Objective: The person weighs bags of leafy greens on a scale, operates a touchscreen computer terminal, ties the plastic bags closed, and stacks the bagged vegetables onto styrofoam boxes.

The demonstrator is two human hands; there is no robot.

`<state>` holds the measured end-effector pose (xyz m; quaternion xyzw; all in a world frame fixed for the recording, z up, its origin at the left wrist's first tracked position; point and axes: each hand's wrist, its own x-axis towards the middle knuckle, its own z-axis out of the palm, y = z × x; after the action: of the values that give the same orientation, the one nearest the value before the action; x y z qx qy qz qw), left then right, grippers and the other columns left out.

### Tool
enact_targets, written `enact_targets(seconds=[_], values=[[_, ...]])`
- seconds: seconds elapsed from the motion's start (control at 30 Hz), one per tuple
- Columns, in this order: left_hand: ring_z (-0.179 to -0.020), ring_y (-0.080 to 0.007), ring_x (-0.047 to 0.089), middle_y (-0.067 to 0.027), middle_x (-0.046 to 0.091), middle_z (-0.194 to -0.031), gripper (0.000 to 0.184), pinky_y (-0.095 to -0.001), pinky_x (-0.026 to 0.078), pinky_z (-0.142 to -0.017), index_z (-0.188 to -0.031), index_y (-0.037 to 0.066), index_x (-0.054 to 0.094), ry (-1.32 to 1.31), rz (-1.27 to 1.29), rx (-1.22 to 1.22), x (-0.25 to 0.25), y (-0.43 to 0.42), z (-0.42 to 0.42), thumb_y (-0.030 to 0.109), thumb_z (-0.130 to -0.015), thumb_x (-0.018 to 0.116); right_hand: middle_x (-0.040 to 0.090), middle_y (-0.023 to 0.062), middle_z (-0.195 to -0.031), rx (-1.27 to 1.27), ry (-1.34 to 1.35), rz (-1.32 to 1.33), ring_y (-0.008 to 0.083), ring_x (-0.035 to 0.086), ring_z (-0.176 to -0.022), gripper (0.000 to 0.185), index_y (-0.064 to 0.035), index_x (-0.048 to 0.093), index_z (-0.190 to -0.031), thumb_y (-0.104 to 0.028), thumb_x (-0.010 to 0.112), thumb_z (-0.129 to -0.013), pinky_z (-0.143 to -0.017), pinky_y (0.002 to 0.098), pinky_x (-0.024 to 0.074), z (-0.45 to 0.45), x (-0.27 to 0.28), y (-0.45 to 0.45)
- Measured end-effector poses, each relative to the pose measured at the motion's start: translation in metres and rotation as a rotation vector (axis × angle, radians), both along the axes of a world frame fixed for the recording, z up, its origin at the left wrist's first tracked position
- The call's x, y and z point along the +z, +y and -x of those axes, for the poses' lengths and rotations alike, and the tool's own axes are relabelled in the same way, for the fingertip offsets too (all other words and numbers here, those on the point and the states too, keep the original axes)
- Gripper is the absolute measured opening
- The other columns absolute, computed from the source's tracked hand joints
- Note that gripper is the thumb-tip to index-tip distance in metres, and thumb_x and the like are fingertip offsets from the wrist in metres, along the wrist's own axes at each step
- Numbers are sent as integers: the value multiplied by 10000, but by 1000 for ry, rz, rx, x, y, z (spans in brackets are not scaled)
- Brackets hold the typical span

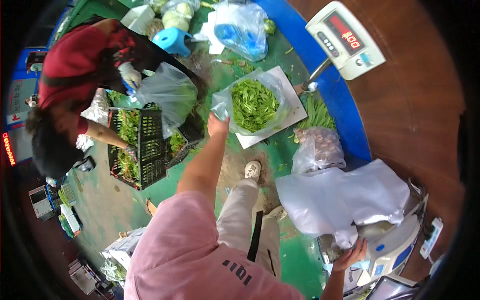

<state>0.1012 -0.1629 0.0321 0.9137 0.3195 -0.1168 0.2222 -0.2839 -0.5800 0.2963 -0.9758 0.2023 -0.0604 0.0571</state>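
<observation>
My left hand [218,125] is closed on the rim of a clear plastic bag [223,107] filled with leafy greens [254,105]. This bag stands open on the white platform [295,112] of a floor scale. Down at the right, my right hand [350,256] has its fingers bent at the lower corner of white plastic bags [315,202]. The bags lie draped over a counter scale [395,250]. Part of the right hand's grip is hard to make out.
A co-worker in red [75,65] bends over black crates [150,150] of greens at left, holding a plastic bag [172,95]. The scale's display [345,37] stands upper right. A mesh bag [320,145], loose greens [317,114] and a blue stool [171,41] are nearby.
</observation>
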Motion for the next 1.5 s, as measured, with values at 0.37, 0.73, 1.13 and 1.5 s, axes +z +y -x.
enact_targets(seconds=[0.37,0.73,1.13,1.5], values=[[-811,-144,541,-45,606,-845,53,-259,389,-694,-765,60,522,-156,811,145,-127,35,-23,112,-756,519,472,161,-1120,119,87,49,358,322,-1112,441,30,435,-1156,-273,244,-897,-946,448,216,5,-11,-9],[-1004,-303,506,-182,520,-1088,740,-376,382,-857,-1177,25,385,33,282,308,-9,43,-9,430,-629,671,492,155,-1043,128,2,-8,363,340,-1065,346,21,469,-1057,-221,298,-879,-926,474,212,1,0,-1],[-768,-152,491,-58,550,-794,178,-294,380,-717,-853,8,512,-428,993,408,-84,10,-29,180,-812,487,440,163,-1117,135,39,-22,361,280,-1125,305,15,417,-1090,-196,297,-905,-941,479,201,23,-19,-18],[-478,-122,314,12,314,-508,202,-283,370,-645,-569,94,379,-291,1614,112,242,-9,169,166,-753,422,446,196,-1110,77,-291,72,358,384,-1055,264,32,464,-1026,-68,444,-782,-910,461,282,3,25,13]])
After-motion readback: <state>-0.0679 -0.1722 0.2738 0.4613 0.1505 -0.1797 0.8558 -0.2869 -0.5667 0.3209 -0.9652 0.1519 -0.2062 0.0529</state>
